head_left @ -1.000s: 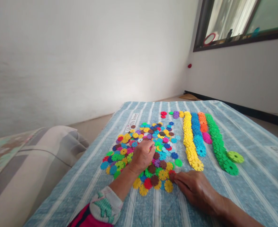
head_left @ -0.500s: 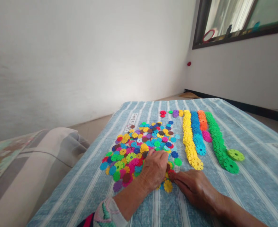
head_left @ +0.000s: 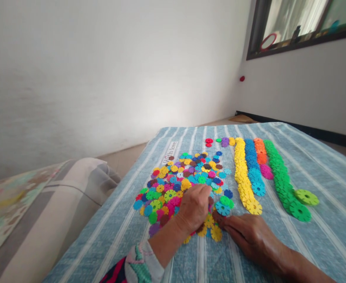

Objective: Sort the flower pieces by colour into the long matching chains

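A pile of small plastic snowflake discs (head_left: 181,184) in mixed colours lies on a blue striped bedspread (head_left: 317,173). My left hand (head_left: 194,209) rests on the pile's near edge, fingers curled over discs; what it grips is hidden. My right hand (head_left: 249,236) lies flat just right of it, fingertips touching discs at the pile's front. Beside the pile run sorted rows: yellow discs (head_left: 243,181), blue discs (head_left: 253,169), orange discs (head_left: 260,151) ending in pink, and green discs (head_left: 281,181).
A grey and white folded quilt (head_left: 57,208) lies at the left off the bedspread. White walls stand behind, with a dark-framed window (head_left: 302,23) at upper right. A few loose discs (head_left: 216,140) sit at the rows' far end.
My left hand has moved from the middle of the pile toward its near right edge, close to my right hand. The right hand has barely shifted. The camera has panned slightly.
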Tool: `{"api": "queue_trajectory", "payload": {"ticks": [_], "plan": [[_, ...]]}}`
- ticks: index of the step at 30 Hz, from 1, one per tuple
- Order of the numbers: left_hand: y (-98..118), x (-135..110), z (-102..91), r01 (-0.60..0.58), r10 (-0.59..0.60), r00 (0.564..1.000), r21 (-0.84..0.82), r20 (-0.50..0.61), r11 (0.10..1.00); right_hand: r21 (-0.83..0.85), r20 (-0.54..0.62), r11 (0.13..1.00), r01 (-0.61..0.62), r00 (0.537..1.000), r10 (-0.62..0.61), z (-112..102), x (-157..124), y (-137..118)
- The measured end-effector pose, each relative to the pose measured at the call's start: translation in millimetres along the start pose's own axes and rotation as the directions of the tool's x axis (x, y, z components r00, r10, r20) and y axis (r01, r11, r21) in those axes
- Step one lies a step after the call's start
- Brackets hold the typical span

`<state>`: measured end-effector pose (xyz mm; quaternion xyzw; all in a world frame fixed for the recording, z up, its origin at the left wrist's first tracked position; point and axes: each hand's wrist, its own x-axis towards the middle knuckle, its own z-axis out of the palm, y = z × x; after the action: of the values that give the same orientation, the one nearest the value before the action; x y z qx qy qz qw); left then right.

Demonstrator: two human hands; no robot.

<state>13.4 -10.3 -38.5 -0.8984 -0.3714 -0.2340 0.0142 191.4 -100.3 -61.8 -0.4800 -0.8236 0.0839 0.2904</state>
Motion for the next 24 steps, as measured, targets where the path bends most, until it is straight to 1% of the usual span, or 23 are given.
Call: {"api": "queue_trajectory", "payload": {"ticks": [3, 6, 8, 12, 17, 21, 23, 24], "plan": [[-19.0, 4.1, -5.2, 0.146, -0.146, 0.989, 0.087, -0.005, 0.985, 0.047, 0.063, 0.999, 0.014, 0.998, -0.017, -1.5, 1.1, -0.4], [-31.5, 6.7, -11.5, 0.215, -0.223, 0.972, 0.102, 0.07, 0.971, 0.056, 0.09, 0.998, 0.006, 0.996, -0.011, -2.2, 1.8, -0.1], [-35.8, 8.6, -15.7, 0.233, -0.24, 0.963, 0.069, 0.119, 0.97, 0.052, 0.109, 0.999, -0.002, 0.994, -0.003, -1.9, 2.0, 0.3], [-41.0, 12.1, -22.2, 0.249, -0.249, 0.951, 0.022, 0.184, 0.968, 0.018, 0.152, 1.0, -0.013, 0.988, 0.01, -0.9, 1.9, 0.9], [-50.8, 13.5, -27.5, 0.267, -0.247, 0.929, -0.037, 0.274, 0.963, 0.023, 0.166, 1.0, -0.011, 0.986, 0.007, -0.5, 1.7, 0.6], [-57.9, 13.8, -34.9, 0.318, -0.271, 0.877, -0.057, 0.397, 0.946, 0.018, 0.158, 0.999, -0.029, 0.987, 0.026, 0.0, 1.5, 0.9], [-59.3, 14.4, -38.6, 0.338, -0.291, 0.854, -0.036, 0.431, 0.94, 0.017, 0.156, 0.999, -0.036, 0.987, 0.032, 0.4, 1.4, 1.4], [-59.5, 14.7, -39.7, 0.344, -0.298, 0.85, -0.029, 0.434, 0.938, 0.017, 0.158, 0.999, -0.038, 0.987, 0.035, 0.5, 1.3, 1.5]]}}
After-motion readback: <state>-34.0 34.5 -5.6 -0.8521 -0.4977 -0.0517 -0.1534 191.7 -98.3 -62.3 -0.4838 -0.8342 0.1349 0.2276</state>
